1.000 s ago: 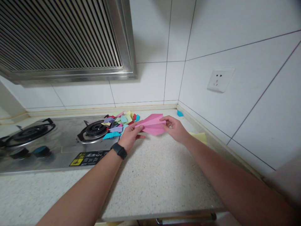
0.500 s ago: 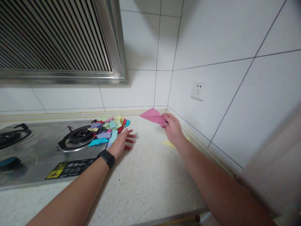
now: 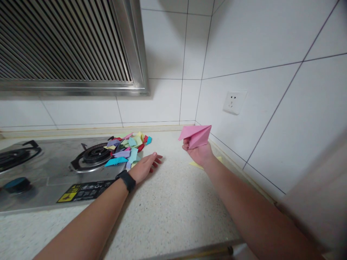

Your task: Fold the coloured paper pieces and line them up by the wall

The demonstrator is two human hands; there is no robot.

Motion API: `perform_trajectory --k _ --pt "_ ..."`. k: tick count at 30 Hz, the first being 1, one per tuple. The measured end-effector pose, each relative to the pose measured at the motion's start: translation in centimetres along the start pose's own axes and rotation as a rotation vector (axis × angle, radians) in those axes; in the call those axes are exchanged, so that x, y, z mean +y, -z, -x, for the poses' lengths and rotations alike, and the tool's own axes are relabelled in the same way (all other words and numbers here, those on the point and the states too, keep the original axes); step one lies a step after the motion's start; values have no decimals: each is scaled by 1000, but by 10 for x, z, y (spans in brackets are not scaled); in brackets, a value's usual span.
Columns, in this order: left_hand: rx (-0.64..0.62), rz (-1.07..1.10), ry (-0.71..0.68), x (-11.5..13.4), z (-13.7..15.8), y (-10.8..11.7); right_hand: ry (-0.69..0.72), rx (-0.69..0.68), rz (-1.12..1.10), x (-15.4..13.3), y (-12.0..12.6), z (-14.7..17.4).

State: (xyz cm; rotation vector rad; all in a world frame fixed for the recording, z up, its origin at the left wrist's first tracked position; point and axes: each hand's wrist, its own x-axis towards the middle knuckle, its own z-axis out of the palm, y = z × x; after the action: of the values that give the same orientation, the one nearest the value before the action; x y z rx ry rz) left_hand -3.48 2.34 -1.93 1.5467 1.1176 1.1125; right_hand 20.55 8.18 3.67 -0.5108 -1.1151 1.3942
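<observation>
A pink paper plane point(image 3: 199, 134) is pinched in my right hand point(image 3: 201, 151), held above the counter near the wall corner. Below and behind that wrist, a yellow folded paper point(image 3: 195, 165) lies on the counter, mostly hidden by my forearm. My left hand point(image 3: 148, 167), with a black band on the wrist, is open over the counter and holds nothing. Just beyond it is a pile of folded papers point(image 3: 132, 142) in several colours, partly on the stove's edge. A bright blue folded paper point(image 3: 116, 161) sits at the pile's near side.
The gas stove point(image 3: 51, 180) fills the left, with a burner point(image 3: 96, 154) beside the pile and a control knob point(image 3: 17, 185). A range hood point(image 3: 138, 86) hangs above. Tiled walls meet behind the speckled counter point(image 3: 168, 213); a socket point(image 3: 234, 102) is on the right wall.
My right hand has turned at the wrist, swinging the pink paper plane from pointing left to the right. My left hand has shifted slightly right, away from the pile.
</observation>
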Motion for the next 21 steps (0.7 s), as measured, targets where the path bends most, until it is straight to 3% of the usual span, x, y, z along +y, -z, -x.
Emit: perform_trajectory --k 4,7,10,13,17,21 --pt "-50 -194 11 3 2 0 145 -117 526 -23 7 3" --pt "-73 -289 -9 4 2 0 307 -124 1214 -50 18 8" --pt "-80 -335 -23 4 2 0 213 -7 1701 -73 36 11" --pt "-76 -364 -33 5 1 -1 7 37 1842 -83 59 11" --pt "-74 -447 -93 6 1 -1 -330 -86 1826 -82 83 11" --pt "-91 -522 -151 7 0 -1 -434 -115 1898 -80 87 12"
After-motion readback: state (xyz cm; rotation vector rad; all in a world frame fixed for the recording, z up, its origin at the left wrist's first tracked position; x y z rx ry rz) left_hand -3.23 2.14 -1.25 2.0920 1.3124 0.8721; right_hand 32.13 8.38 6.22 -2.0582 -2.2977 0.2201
